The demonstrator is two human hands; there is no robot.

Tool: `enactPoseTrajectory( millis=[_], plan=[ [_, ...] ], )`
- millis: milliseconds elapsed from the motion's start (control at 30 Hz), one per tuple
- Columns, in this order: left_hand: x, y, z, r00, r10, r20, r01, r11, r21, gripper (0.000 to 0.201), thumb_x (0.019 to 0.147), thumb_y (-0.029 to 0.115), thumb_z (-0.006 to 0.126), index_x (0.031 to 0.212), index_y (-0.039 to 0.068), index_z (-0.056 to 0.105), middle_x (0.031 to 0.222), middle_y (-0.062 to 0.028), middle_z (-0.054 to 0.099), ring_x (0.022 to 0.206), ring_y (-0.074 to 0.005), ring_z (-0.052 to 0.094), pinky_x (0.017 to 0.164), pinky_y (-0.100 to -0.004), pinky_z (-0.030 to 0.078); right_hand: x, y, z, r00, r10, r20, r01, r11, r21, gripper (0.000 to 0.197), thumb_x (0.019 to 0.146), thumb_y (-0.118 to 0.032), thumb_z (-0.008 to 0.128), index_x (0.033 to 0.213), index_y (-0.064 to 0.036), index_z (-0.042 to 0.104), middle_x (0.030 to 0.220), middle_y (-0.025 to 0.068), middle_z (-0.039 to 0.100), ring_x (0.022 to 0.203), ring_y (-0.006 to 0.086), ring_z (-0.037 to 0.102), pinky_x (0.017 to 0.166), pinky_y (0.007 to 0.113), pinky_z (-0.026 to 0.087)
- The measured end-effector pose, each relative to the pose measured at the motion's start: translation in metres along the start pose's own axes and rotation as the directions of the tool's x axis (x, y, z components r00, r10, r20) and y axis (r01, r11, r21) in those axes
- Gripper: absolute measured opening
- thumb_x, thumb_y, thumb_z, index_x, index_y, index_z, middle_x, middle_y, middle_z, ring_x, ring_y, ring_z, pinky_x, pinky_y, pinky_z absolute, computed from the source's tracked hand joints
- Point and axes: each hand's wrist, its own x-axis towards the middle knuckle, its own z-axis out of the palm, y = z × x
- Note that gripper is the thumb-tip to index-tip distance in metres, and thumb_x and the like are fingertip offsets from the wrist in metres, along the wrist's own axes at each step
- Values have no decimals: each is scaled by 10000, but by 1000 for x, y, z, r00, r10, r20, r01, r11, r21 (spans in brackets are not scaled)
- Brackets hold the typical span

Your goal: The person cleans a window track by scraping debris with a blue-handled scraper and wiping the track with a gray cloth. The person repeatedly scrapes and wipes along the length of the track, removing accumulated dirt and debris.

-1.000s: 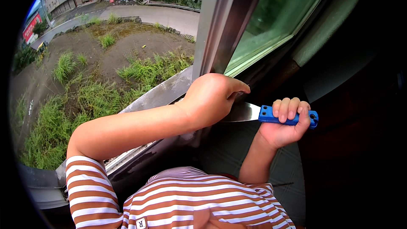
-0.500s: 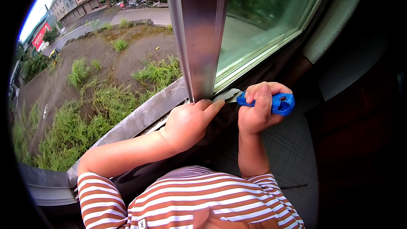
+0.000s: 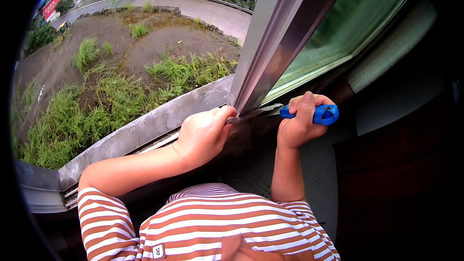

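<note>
My right hand [image 3: 305, 121] is wrapped round the blue handle of a knife [image 3: 320, 114], thumb on top. Its short metal blade points left, toward the foot of the window frame upright [image 3: 270, 43]. A thin grey strip [image 3: 249, 115] runs low along the sill, from near the blade to my left hand [image 3: 205, 133]. The left fingers are closed in a pinch on the strip's end, right beside the base of the upright. Whether the blade touches the strip cannot be made out.
The sliding window's glass pane [image 3: 338, 34] stands right of the upright. A sill with a track [image 3: 154, 145] runs along the left opening; grass and bare ground [image 3: 116, 101] lie outside. A grey padded edge [image 3: 394, 50] and dark red surface [image 3: 396, 183] are at right.
The view has shifted, so the upright now leans further right. My left index finger, stretched toward the blade before, is now curled in. The left hand has drawn away from the knife.
</note>
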Motion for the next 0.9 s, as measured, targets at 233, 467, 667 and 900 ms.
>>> enactPoseTrajectory(
  millis=[233, 467, 667, 900],
  plan=[
    [-3, 4, 2, 982, 191, -6, -186, 964, 192, 276, 753, 53, 589, 1025, 68, 542, 819, -111, 568, 650, -299, 565, 574, -390, 462, 8, 9, 8, 997, 11, 79, 8, 970, -242, 222, 780, 30, 659, 796, -42, 449, 658, -6, 487, 532, 58, 422, 508, 205, 391],
    [16, 21, 32, 960, 280, -4, -273, 938, 212, 438, 748, 95, 580, 1177, 40, 510, 876, -101, 587, 659, -254, 596, 552, -357, 490, 12, 12, 22, 930, -299, 213, 367, 774, -516, 221, 712, -5, 704, 754, -36, 490, 596, 29, 505, 499, 115, 474, 498, 248, 424],
    [26, 27, 41, 988, 143, 59, -152, 971, 185, 511, 761, 116, 607, 1243, 27, 466, 941, -131, 603, 713, -257, 625, 558, -347, 512, 32, 37, -15, 981, -126, 146, 178, 887, -427, 186, 823, 18, 593, 821, -56, 422, 643, 2, 462, 500, 66, 442, 461, 211, 368],
    [48, 42, 53, 986, 142, -89, -152, 982, -112, 567, 744, 70, 615, 1264, -20, 409, 969, -204, 587, 829, -343, 598, 682, -403, 497, 32, 27, -5, 967, 93, 237, -33, 968, -248, 249, 795, -18, 696, 784, -48, 449, 654, -17, 481, 562, 42, 452, 520, 193, 395]
  ],
)
